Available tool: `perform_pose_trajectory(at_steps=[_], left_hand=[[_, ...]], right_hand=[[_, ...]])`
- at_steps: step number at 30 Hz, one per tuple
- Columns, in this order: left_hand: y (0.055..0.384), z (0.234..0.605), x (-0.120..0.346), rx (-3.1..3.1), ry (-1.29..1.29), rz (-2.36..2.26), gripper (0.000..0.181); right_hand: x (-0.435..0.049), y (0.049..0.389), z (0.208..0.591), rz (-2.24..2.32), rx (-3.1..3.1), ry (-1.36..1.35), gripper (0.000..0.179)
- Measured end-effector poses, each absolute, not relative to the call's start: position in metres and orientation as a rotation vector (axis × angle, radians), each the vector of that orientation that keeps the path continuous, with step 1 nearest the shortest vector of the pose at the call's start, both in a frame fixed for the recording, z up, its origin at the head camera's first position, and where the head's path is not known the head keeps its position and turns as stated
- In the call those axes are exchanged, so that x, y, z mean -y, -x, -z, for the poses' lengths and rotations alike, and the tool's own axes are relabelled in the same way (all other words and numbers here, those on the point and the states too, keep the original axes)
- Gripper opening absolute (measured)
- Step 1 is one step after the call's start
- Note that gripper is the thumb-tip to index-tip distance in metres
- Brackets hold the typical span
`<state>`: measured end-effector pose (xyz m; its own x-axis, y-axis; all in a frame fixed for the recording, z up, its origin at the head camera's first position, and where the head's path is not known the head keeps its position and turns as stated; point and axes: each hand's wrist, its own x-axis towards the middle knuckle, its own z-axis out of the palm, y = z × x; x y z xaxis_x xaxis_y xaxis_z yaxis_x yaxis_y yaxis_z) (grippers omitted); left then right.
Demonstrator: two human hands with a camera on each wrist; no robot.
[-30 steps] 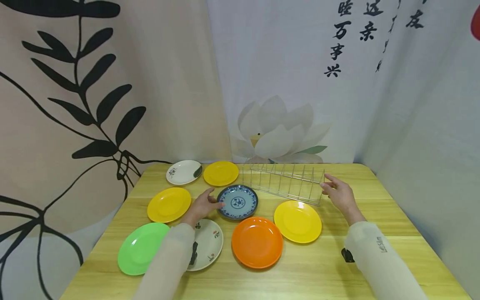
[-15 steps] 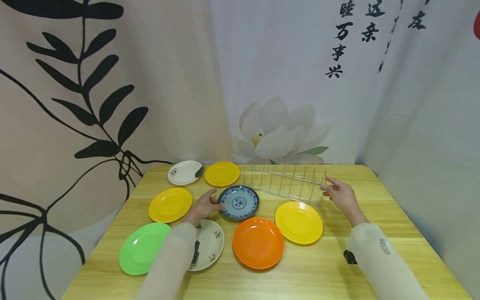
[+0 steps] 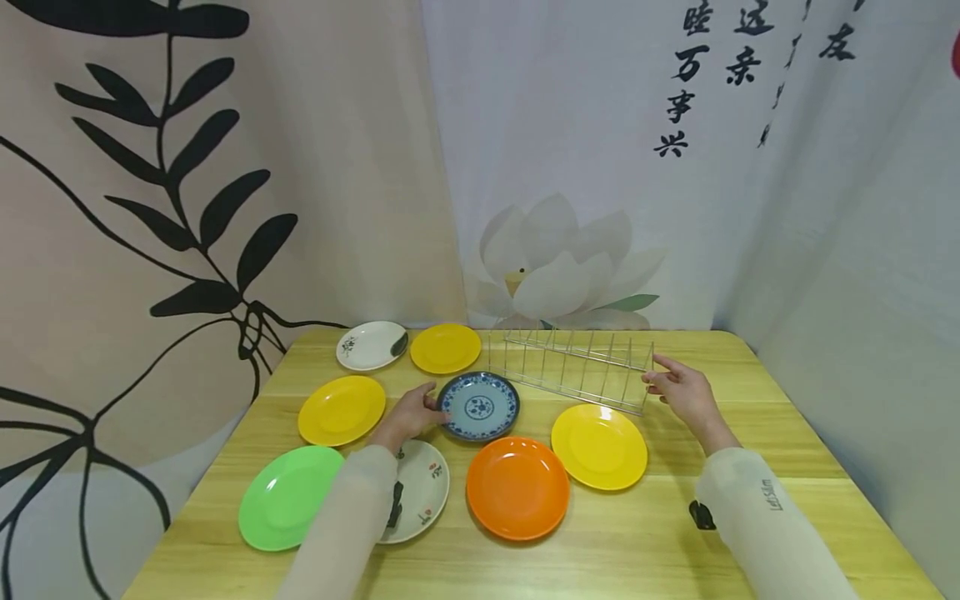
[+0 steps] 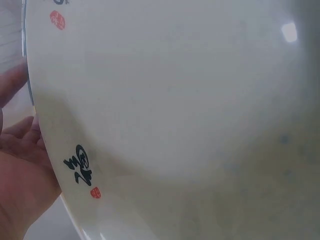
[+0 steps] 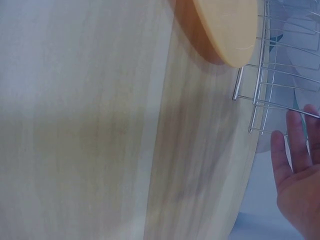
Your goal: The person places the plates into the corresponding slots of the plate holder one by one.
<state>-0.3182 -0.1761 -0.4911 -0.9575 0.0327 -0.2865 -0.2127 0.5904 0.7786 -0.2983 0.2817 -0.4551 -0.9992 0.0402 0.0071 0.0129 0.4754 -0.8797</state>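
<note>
My left hand (image 3: 410, 417) is at the left rim of a blue-and-white patterned plate (image 3: 480, 406), thumb over the edge and fingers curled beside it. The plate lies flat on the table. In the left wrist view, a white plate with black writing (image 4: 175, 110) fills most of the picture, and part of my left hand (image 4: 25, 185) shows at the left edge. My right hand (image 3: 684, 395) holds the right end of a wire dish rack (image 3: 570, 367) between thumb and fingers. In the right wrist view, the right-hand fingers (image 5: 298, 145) reach along the rack's end wires.
Around the blue plate lie an orange plate (image 3: 517, 489), yellow plates (image 3: 599, 447) (image 3: 342, 410) (image 3: 446, 348), a green plate (image 3: 288, 498) and a small white plate (image 3: 372, 346). The wooden table (image 3: 630, 550) meets a printed curtain (image 3: 360, 167) at the back.
My left fingers have drawn in closer around the blue plate's rim. The right hand, rack and plates keep their places; the view shifts slightly.
</note>
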Motion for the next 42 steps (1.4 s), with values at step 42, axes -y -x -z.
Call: perform_pose_trajectory(at_steps=[42], left_hand=[[0.3161,0.4871,0.1696,-2.361,0.170,-1.696,0.049]], right_hand=[[-0.2874,0.3026,0.4563,-1.627,2.703,-0.040,0.054]])
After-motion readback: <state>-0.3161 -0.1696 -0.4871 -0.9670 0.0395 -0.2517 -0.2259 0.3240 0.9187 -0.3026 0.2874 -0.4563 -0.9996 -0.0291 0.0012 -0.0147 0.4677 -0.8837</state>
